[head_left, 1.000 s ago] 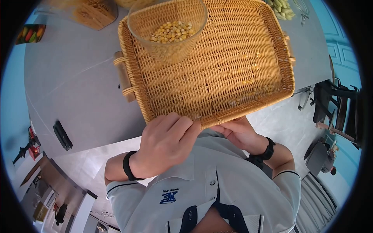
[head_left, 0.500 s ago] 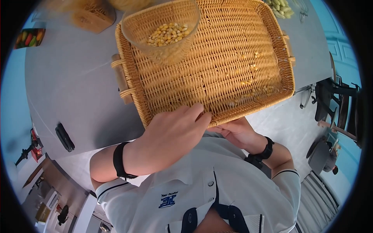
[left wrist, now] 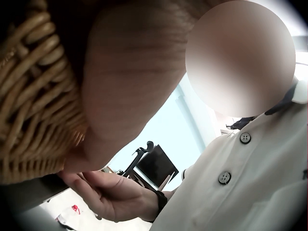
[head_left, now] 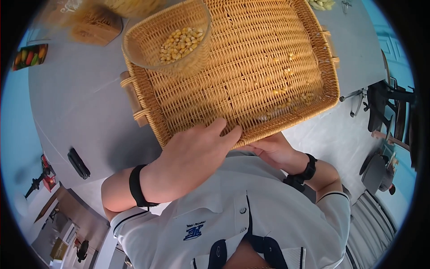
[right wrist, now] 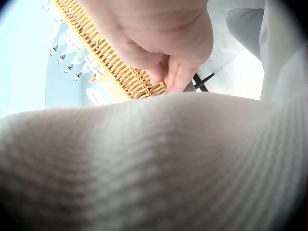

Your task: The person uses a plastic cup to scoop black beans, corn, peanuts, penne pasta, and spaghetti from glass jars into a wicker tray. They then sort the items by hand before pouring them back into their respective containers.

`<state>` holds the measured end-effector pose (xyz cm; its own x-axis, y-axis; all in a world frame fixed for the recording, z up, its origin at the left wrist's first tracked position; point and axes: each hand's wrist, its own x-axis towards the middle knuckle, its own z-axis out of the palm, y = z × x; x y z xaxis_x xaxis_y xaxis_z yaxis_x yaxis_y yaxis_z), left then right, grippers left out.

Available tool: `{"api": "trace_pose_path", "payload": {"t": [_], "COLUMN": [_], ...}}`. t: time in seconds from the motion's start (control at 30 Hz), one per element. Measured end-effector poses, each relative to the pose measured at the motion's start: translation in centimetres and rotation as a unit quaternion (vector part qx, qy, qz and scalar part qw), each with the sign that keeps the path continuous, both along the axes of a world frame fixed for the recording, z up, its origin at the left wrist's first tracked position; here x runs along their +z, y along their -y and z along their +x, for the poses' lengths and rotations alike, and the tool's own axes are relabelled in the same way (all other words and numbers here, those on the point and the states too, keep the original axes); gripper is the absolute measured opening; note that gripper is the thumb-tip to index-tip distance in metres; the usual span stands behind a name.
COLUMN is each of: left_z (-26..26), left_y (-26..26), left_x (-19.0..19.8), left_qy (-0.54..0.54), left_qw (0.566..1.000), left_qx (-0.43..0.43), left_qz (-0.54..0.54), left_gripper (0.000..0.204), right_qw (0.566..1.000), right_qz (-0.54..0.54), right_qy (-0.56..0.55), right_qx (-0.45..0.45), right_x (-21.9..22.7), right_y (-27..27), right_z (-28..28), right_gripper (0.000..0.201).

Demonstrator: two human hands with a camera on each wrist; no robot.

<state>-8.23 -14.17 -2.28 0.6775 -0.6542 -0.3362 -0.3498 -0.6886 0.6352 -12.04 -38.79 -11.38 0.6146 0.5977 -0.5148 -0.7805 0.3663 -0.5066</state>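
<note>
A rectangular wicker basket [head_left: 242, 89] with wooden side handles lies tilted at the near table edge. My left hand [head_left: 192, 152] grips its near wall, fingers bent over the rim and palm outside. To its right, my right hand [head_left: 273, 150] holds the same near side from below the rim, its fingertips hidden in the head view. In the right wrist view its fingers [right wrist: 185, 72] are bent against the wicker. Inside, at the left, stands a clear bowl [head_left: 204, 51] with yellow corn kernels [head_left: 181, 45]. Loose kernels [head_left: 280, 91] lie along the right and near side.
Beyond the basket's far left corner, clear containers of dry food [head_left: 96, 29] stand on the grey table [head_left: 80, 98]. Pale green pods [head_left: 321, 4] lie at the far right. A black case [head_left: 79, 163] rests near the front left edge. Dark chairs [head_left: 387, 105] stand at the right.
My left hand has reached farther over the near rim, its fingers deeper inside. The basket and bowl have shifted left in the head view. My right hand has stayed at the near side.
</note>
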Motion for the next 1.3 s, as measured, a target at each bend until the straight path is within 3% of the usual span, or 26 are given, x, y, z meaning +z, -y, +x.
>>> {"api": "trace_pose_path", "payload": {"t": [0.27, 0.47, 0.57, 0.63, 0.67, 0.73, 0.83, 0.87, 0.9, 1.0, 1.1, 1.17, 1.23, 1.3], "left_z": [0.5, 0.9, 0.8, 0.6, 0.6, 0.3, 0.1, 0.0, -0.2, -0.8, -1.3, -1.4, -1.7, -1.4], "left_y": [-0.4, -0.6, -0.4, -0.5, -0.4, -0.2, 0.1, 0.2, 0.2, 0.0, -0.2, -0.6, -1.6, -3.6], "left_x": [0.4, 0.7, 0.7, 0.6, 0.6, 0.6, 0.3, 0.2, 0.1, -0.3, -0.7, -0.8, 0.5, 2.4], "left_qy": [0.002, 0.013, 0.029, 0.046, 0.054, 0.067, 0.1, 0.113, 0.122, 0.141, 0.14, 0.131, 0.138, 0.135], "left_qw": [1.0, 0.999, 0.999, 0.998, 0.998, 0.997, 0.994, 0.992, 0.991, 0.989, 0.99, 0.991, 0.988, 0.983], "left_qx": [-0.027, -0.043, -0.044, -0.042, -0.039, -0.037, -0.035, -0.034, -0.031, -0.019, -0.005, 0.011, 0.059, 0.123], "left_qz": [0.004, 0.004, 0.011, 0.015, 0.015, 0.023, 0.036, 0.043, 0.04, 0.036, 0.022, 0.002, -0.026, -0.03], "left_gripper": [0.049, 0.049, 0.048, 0.047, 0.047, 0.045, 0.043, 0.043, 0.043, 0.041, 0.038, 0.037, 0.042, 0.053], "right_qw": [0.999, 0.992, 0.989, 0.968, 0.948, 0.892, 0.791, 0.738, 0.662, 0.525, 0.49, 0.515, 0.551, 0.597], "right_qz": [-0.045, -0.121, -0.143, -0.161, -0.169, -0.204, -0.24, -0.264, -0.32, -0.344, -0.339, -0.305, -0.283, -0.276], "right_qy": [0.007, -0.018, -0.004, 0.082, 0.123, 0.319, 0.535, 0.604, 0.669, 0.774, 0.793, 0.774, 0.757, 0.741], "right_qx": [-0.018, 0.018, 0.038, 0.173, 0.241, 0.246, 0.173, 0.146, 0.111, 0.076, 0.123, 0.205, 0.208, 0.135], "right_x": [0.6, 1.7, 2.8, 3.2, 3.7, 7.2, 13.8, 16.0, 18.0, 18.7, 16.7, 16.9, 16.4, 14.7], "right_y": [-0.8, -1.1, -1.0, 0.5, 1.5, 2.5, 3.9, 4.2, 3.3, -1.1, -5.9, -7.1, -8.1, -8.6], "right_z": [0.0, 0.7, 1.0, 0.9, 0.9, 1.8, 5.7, 7.4, 8.5, 12.7, 15.7, 17.7, 18.6, 18.7], "right_gripper": [0.039, 0.046, 0.032, 0.021, 0.016, 0.011, 0.015, 0.018, 0.007, 0.018, 0.021, 0.033, 0.032, 0.016]}}
